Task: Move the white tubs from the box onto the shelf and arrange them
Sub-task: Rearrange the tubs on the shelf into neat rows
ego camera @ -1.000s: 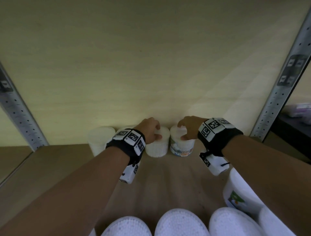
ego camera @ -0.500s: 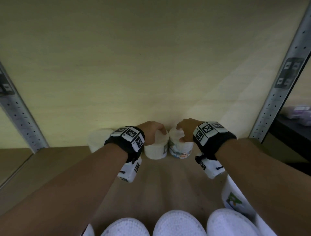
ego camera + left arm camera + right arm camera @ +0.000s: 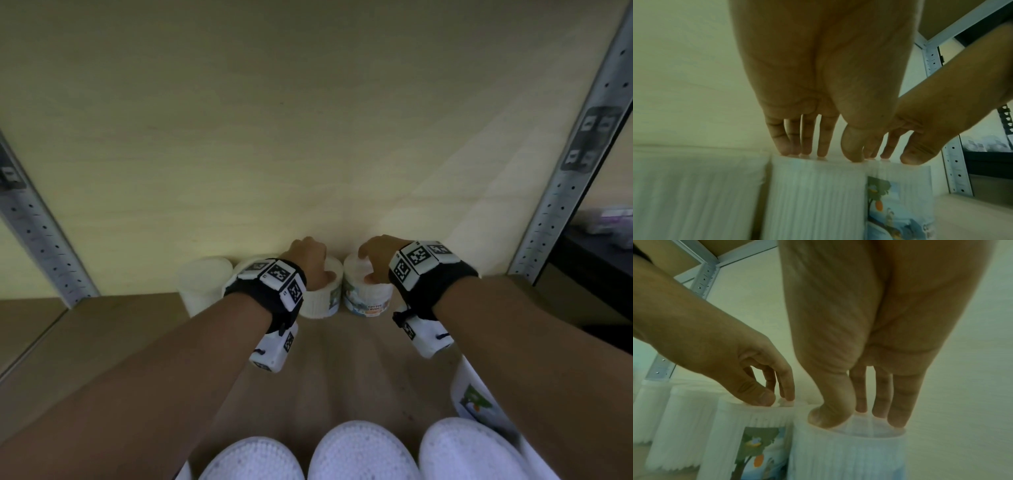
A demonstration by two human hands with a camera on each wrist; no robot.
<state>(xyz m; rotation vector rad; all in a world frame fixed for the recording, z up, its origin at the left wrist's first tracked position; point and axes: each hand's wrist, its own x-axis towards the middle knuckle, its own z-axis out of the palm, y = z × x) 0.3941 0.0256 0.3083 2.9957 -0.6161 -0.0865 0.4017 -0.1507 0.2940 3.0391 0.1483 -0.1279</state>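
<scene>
Two white ribbed tubs stand side by side at the back of the wooden shelf [image 3: 113, 342]. My left hand [image 3: 310, 260] [image 3: 828, 154] holds the left tub [image 3: 320, 303] [image 3: 816, 194] from above, fingertips and thumb curled onto its lid. My right hand [image 3: 373, 258] [image 3: 851, 418] holds the right tub [image 3: 368, 296] [image 3: 849, 456] the same way, with its thumb and fingers set in the lid's recess. In the right wrist view the left hand [image 3: 774, 399] sits on its labelled tub [image 3: 731, 418]. Both tubs stand upright, touching or nearly touching.
Two more white tubs [image 3: 205, 284] stand to the left in the back row. Three white tub lids [image 3: 363, 452] line the bottom edge, and a labelled tub [image 3: 474, 401] sits under my right forearm. Grey perforated uprights [image 3: 561, 205] flank the shelf.
Both hands have stayed on the same two tubs at the back wall. The tubs have barely shifted.
</scene>
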